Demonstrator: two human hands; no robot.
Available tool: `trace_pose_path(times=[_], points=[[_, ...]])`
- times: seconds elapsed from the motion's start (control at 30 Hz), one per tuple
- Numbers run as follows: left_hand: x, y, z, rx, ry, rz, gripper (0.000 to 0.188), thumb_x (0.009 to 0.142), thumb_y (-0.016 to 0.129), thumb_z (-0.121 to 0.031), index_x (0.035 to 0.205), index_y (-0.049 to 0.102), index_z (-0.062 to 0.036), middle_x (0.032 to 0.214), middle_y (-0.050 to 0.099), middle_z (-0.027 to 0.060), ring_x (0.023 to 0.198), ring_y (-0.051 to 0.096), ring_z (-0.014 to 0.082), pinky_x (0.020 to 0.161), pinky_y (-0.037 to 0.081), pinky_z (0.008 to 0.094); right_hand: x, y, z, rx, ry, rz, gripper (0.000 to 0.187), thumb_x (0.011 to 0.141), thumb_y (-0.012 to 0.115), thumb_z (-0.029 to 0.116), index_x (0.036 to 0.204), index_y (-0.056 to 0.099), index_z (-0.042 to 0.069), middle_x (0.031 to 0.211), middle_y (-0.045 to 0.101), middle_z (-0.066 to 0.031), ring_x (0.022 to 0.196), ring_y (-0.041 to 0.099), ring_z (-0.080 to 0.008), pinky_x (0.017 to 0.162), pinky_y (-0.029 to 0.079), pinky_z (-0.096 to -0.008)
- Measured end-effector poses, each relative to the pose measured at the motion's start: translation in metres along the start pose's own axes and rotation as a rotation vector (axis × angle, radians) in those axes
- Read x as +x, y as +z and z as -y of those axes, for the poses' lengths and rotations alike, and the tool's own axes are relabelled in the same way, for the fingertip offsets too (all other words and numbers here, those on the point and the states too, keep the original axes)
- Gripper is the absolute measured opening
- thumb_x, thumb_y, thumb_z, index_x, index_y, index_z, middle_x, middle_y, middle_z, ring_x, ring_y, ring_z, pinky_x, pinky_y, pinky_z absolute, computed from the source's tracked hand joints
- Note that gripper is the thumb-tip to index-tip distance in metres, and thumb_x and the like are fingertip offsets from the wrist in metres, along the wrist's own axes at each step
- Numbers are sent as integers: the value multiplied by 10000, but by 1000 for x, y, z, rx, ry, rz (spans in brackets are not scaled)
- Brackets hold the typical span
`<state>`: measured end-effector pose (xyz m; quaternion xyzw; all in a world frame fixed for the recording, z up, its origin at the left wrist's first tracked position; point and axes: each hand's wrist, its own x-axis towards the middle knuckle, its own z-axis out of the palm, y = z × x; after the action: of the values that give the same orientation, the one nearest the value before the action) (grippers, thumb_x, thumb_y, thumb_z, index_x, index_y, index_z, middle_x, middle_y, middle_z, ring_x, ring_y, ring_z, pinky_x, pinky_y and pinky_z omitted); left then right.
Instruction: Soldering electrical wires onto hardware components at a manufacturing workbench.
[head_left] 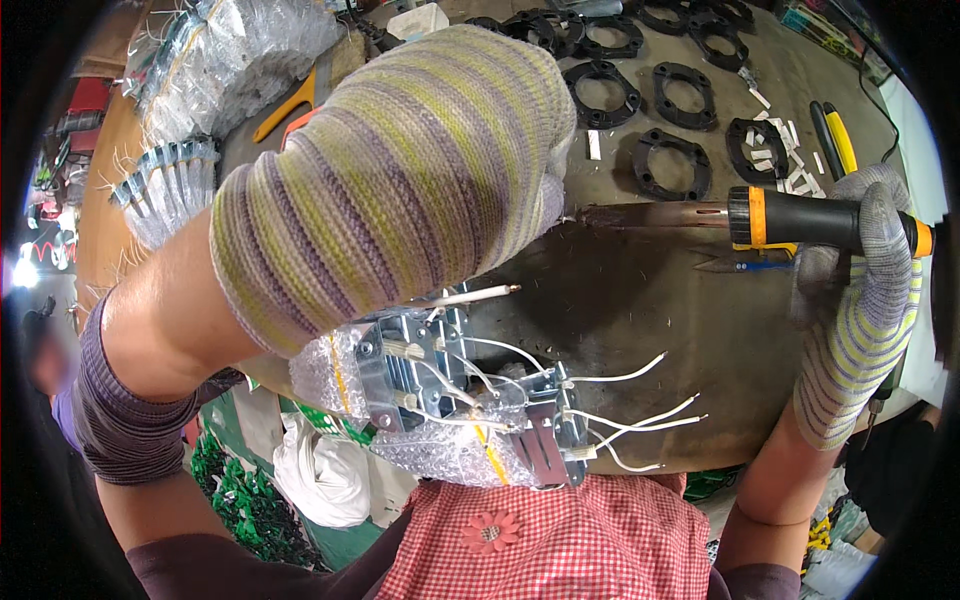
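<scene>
My right hand point(860, 260), in a striped knit glove, is closed around the black-and-orange handle of a soldering iron point(650, 215). The iron lies nearly level, with its brown tip pointing left. At that tip is my left hand point(430, 150), also gloved and curled with its back toward me; its fingertips are mostly hidden, and what they grip cannot be made out. Below it, near the table's front edge, lie metal-plated parts in bubble wrap point(455, 450) with yellow bands. Several white wires point(640, 422) with bare ends stick out of them to the right.
Black ring-shaped parts point(672, 165) spread over the back of the table point(620, 310). Small white pieces point(790, 160) and yellow-black handled pliers point(838, 135) lie at the right. More bubble-wrapped parts point(230, 70) are piled at the back left, beside a yellow-handled tool point(287, 108).
</scene>
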<state>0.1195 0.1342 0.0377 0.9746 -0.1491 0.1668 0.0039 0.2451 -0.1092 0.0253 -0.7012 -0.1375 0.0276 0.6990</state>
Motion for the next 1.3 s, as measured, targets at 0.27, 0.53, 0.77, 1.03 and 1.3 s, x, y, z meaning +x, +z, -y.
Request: trace_pose_path(times=[0.27, 0.53, 0.77, 1.03, 1.3], points=[[7, -8, -7, -124, -135, 81, 134, 737, 758, -164, 796, 729, -48, 798, 692, 142, 773, 668, 276, 696, 526, 349, -4, 4, 1, -25, -4, -25, 346, 929, 578, 366, 929, 552, 22, 512, 447, 10, 348, 365, -53, 318, 278, -197], [3, -33, -4, 59, 62, 136, 130, 740, 762, -168, 822, 731, -72, 825, 691, 99, 770, 670, 265, 707, 528, 335, -9, 11, 7, 4, -4, -25, 323, 938, 568, 353, 933, 542, 31, 510, 452, 4, 332, 343, -59, 310, 268, -199], [25, -84, 16, -289, -506, 144, 233, 884, 627, -203, 1013, 731, -39, 914, 706, 71, 830, 653, 121, 765, 504, 243, -1, -5, 10, 55, 45, 3, 312, 936, 578, 352, 933, 545, 41, 519, 467, -5, 365, 364, -59, 341, 282, -201], [-58, -122, 120, 60, -763, -66, 399, 995, 477, -324, 1261, 613, -59, 1173, 653, 69, 1106, 557, 143, 964, 410, 258, 8, -23, 9, 149, 20, 187, 310, 942, 579, 335, 887, 582, 30, 531, 510, -25, 370, 429, -93, 331, 308, -207], [-94, -79, 24, -10, -699, -461, 461, 1026, 360, -254, 1346, 494, 49, 1367, 521, 192, 1289, 471, 287, 1110, 320, 383, 16, -34, 3, 133, -2, 120, 315, 944, 577, 333, 927, 592, 19, 547, 516, -34, 381, 429, -86, 344, 308, -209]])
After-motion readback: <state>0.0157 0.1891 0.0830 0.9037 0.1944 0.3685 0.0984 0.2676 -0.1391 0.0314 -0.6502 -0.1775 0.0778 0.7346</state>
